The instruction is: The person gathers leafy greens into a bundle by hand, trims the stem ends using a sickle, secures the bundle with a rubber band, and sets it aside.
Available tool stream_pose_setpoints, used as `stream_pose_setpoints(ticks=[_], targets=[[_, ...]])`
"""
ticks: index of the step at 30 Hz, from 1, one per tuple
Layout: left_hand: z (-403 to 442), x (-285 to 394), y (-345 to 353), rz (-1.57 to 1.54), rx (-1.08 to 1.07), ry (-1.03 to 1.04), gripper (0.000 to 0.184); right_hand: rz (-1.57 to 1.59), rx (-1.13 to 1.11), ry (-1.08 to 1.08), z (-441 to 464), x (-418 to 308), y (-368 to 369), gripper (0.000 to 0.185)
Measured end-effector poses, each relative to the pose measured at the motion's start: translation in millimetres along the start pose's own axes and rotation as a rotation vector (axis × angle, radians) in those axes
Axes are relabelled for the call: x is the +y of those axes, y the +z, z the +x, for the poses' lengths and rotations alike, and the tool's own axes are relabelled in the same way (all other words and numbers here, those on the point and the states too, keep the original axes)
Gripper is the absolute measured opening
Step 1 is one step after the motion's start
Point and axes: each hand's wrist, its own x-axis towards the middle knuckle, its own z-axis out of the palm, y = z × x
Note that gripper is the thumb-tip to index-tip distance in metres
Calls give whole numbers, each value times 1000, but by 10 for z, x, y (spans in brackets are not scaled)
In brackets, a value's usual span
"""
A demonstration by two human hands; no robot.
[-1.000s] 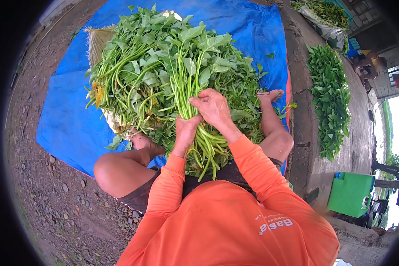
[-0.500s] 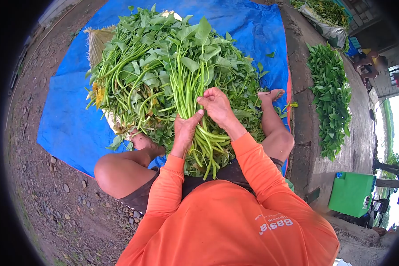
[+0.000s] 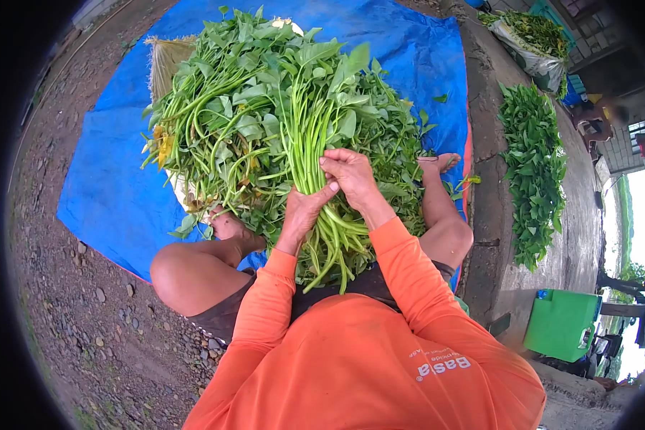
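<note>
My left hand (image 3: 304, 215) is closed round a bunch of water spinach (image 3: 309, 140), below the middle of its long green stems. The leafy tops point away from me, and the cut ends hang toward my lap. My right hand (image 3: 351, 179) pinches at the right side of the same bunch, thumb and fingers together just above the left thumb. What lies between those fingertips is mostly hidden. Beneath and beyond the bunch spreads a large heap of loose water spinach (image 3: 222, 107), with a few yellowed leaves at its left.
The heap lies on a blue tarp (image 3: 107, 179) between my bent legs. To the right, on concrete, are a row of leafy greens (image 3: 532, 175), a green container (image 3: 562, 326) and a filled sack (image 3: 527, 50). Another person (image 3: 598, 118) is at the far right. Gravel borders the left.
The bunch's leafy tops have swung slightly to the right. Both hands keep their hold, with the right fingers shifted slightly on the stems. The camera view has tilted a little.
</note>
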Motion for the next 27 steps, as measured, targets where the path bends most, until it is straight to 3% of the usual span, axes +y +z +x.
stream_pose_setpoints(ticks=[2, 5, 7, 9, 11, 14, 17, 18, 20, 22, 24, 27], targets=[[0, -41, -75, -12, -51, -40, 30, 38, -48, 111, 7, 36, -5, 30], [-36, -130, -125, -99, 105, -216, 21, -618, -95, -288, -36, 36, 47, 40], [35, -216, -179, -198, 218, 17, 19, -941, -31, -587, -526, -244, 175, 65], [-8, 109, -227, -290, 193, -44, 21, -1258, -55, -489, -867, -254, 240, 96], [14, 260, -333, -303, 225, 4, 21, -1061, -277, -210, -952, -282, 335, 99], [93, 196, -529, -470, 303, 108, 22, -926, -114, -524, -877, 210, 513, 99], [133, 179, -902, -358, 405, 60, 19, -704, -276, -508, -669, 337, 643, 96], [38, 409, -806, -345, 452, 40, 18, -553, -384, -449, -550, 338, 606, 86], [-16, 672, -808, -280, 525, 71, 17, -164, -204, -180, -372, 38, 462, 75], [-83, 1037, -737, -253, 543, 148, 17, -367, 249, -194, 227, -67, 162, 64], [-179, 1404, -726, -176, 575, 171, 19, -668, 548, -225, 749, -117, -136, 75], [-220, 1893, -846, -100, 583, 242, 22, -712, 440, 239, 1385, -204, -69, 112]])
